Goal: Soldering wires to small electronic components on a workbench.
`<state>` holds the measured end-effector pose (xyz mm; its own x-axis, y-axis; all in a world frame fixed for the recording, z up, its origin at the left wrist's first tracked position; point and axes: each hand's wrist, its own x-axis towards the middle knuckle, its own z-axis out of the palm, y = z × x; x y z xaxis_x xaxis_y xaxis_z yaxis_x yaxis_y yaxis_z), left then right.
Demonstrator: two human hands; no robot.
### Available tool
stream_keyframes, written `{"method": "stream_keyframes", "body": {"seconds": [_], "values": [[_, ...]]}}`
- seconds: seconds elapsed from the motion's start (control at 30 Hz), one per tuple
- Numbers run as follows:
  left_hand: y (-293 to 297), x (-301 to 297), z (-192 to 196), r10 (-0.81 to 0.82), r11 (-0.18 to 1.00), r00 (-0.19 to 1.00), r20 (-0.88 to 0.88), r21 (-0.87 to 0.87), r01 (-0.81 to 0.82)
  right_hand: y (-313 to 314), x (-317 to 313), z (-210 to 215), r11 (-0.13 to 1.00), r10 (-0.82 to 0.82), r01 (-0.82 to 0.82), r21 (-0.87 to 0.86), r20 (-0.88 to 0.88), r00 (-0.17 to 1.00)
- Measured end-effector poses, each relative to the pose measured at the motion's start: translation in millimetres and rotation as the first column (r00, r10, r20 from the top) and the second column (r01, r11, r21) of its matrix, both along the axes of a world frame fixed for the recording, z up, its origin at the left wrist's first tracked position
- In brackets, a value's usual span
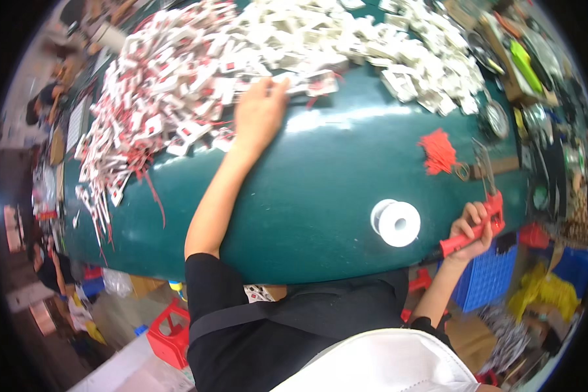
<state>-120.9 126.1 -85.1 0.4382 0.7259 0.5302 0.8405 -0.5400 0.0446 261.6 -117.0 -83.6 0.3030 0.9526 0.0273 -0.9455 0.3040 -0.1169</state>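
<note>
My left hand [260,111] reaches across the table to the near edge of a big heap of small white plastic parts [176,85], many with red wires. Its fingers are stretched out, slightly blurred, with the tips at white pieces; I see nothing clearly gripped. At the table's right edge, my right hand [472,230] is wrapped round the handle of a red soldering gun [493,212], whose metal tip points away from me. Left of that hand stands a white spool [398,223]. Beyond it lies a small pile of short red wires [438,151].
The green tabletop [294,215] curves along my front. More white parts [431,72] spread to the far right, near a round metal item [495,121] and a green-handled tool [526,65]. Below the table are a blue crate [487,277] and a red stool [170,333]. Other people sit at far left.
</note>
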Motion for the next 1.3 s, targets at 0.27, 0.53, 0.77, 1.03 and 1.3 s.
{"method": "stream_keyframes", "body": {"seconds": [0.27, 0.53, 0.77, 1.03, 1.3], "values": [[-28.0, 81.0, 58.0, -0.283, 0.957, 0.944, 0.17, -0.01, 0.289, -5.1, 4.2, -2.8, 0.999, -0.034, 0.034, 0.022, 0.011, 0.999], [24.0, 156.7, 19.7, -0.487, 0.873, 0.869, 0.088, 0.072, 0.482, -5.8, -1.4, -7.3, 1.0, -0.014, 0.014, 0.006, -0.002, 1.0], [-84.8, 116.1, 85.5, 0.196, 0.171, 0.547, 0.814, -0.578, 0.798, -3.5, 5.8, -6.0, 0.999, 0.0, -0.001, 0.037, 0.014, 1.0], [-151.6, 113.6, 71.4, 0.385, 0.121, 0.54, 0.749, -0.621, 0.774, -1.1, 5.7, -11.5, 0.997, 0.023, -0.023, 0.07, 0.007, 1.0], [-158.5, 122.0, 68.9, 0.11, 0.475, 0.65, 0.751, -0.615, 0.63, -4.6, 6.7, -12.4, 0.997, 0.036, -0.037, 0.065, 0.011, 0.999]]}}
